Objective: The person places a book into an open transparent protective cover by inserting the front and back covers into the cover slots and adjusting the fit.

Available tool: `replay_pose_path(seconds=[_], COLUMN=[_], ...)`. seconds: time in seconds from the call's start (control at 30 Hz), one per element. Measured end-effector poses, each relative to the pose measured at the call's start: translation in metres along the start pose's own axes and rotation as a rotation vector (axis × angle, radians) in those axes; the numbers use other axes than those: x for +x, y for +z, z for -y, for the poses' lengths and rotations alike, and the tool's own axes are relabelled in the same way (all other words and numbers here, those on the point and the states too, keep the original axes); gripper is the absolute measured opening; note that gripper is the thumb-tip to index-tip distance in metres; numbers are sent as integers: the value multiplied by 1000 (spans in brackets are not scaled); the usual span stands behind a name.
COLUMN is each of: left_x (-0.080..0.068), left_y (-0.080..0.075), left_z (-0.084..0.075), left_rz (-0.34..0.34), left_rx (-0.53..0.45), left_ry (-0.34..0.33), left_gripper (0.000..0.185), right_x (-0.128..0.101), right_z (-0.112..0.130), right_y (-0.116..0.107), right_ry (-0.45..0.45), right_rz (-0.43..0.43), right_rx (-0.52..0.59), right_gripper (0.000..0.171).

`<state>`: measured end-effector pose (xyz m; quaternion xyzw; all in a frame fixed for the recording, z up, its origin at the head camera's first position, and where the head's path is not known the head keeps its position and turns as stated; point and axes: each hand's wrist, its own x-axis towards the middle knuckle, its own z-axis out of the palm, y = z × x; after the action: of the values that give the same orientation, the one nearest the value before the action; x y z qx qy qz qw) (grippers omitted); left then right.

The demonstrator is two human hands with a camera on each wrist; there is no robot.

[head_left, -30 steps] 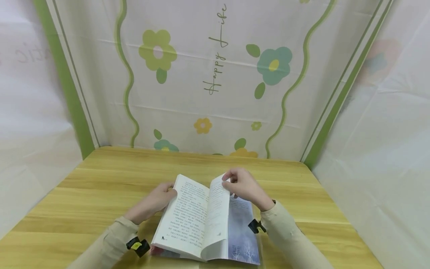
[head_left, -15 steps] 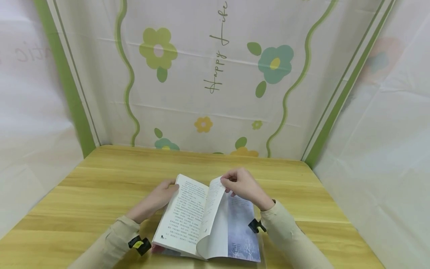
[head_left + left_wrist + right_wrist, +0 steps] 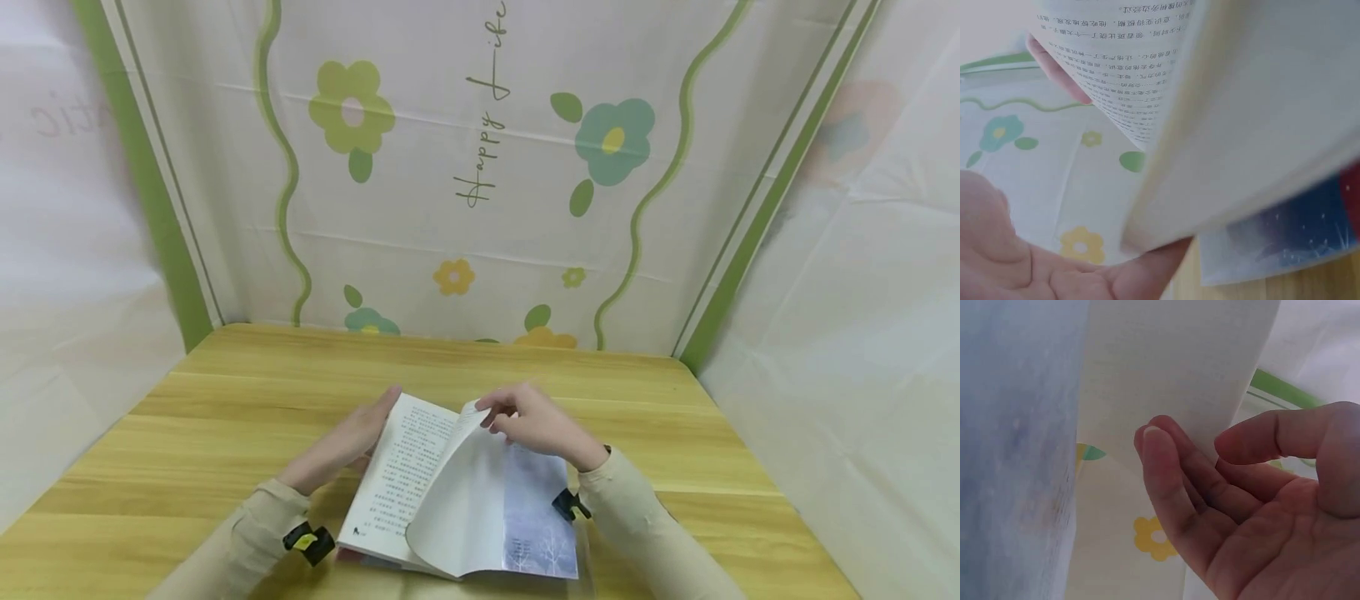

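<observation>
An open paperback book (image 3: 408, 467) with printed pages lies at the front of the table. My right hand (image 3: 528, 425) pinches the top outer corner of a page (image 3: 461, 500) between thumb and index finger. The page is curled up and over to the left, its blank-looking side facing right. In the right wrist view, the page's edge meets the thumb tip (image 3: 1229, 447); the other fingers bend loosely below. Along the book's left edge, my left hand (image 3: 356, 437) supports it. Its palm (image 3: 1072, 275) faces up in the left wrist view, fingers partly hidden under the book.
A purple-blue flap with white trees (image 3: 536, 517) shows at the book's right side. The wooden table (image 3: 262, 392) ends at a white floral curtain (image 3: 420, 208), with more white cloth on both sides. Black wrist mounts (image 3: 307, 543) sit on both sleeves.
My right hand has moved slightly left, carrying the page from near upright into a leftward curl. My left thumb has come off the left page toward the book's upper edge.
</observation>
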<state>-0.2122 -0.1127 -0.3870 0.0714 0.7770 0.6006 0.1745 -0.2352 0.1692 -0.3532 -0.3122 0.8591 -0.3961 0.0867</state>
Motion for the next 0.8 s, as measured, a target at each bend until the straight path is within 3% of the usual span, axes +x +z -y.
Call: replay_pose_path(seconds=[0.2, 0.3, 0.4, 0.6, 0.8], left_x=[1, 1, 1, -1, -4], left_y=[-2, -3, -3, -5, -6], left_z=[-1, 0, 3, 13, 15], left_rz=[52, 50, 15, -36, -64], left_rx=[32, 31, 122, 295, 383], left_ry=[-73, -84, -91, -45, -34], left_gripper=[95, 95, 82, 22, 19], right_x=[0, -1, -3, -5, -7], right_z=[1, 1, 2, 2, 3], right_y=[4, 6, 5, 2, -7], right_ry=[-90, -90, -71, -88, -55], right_rz=[94, 121, 125, 85, -19], right_rx=[-138, -141, -108, -128, -179], right_gripper=[53, 72, 81, 58, 43])
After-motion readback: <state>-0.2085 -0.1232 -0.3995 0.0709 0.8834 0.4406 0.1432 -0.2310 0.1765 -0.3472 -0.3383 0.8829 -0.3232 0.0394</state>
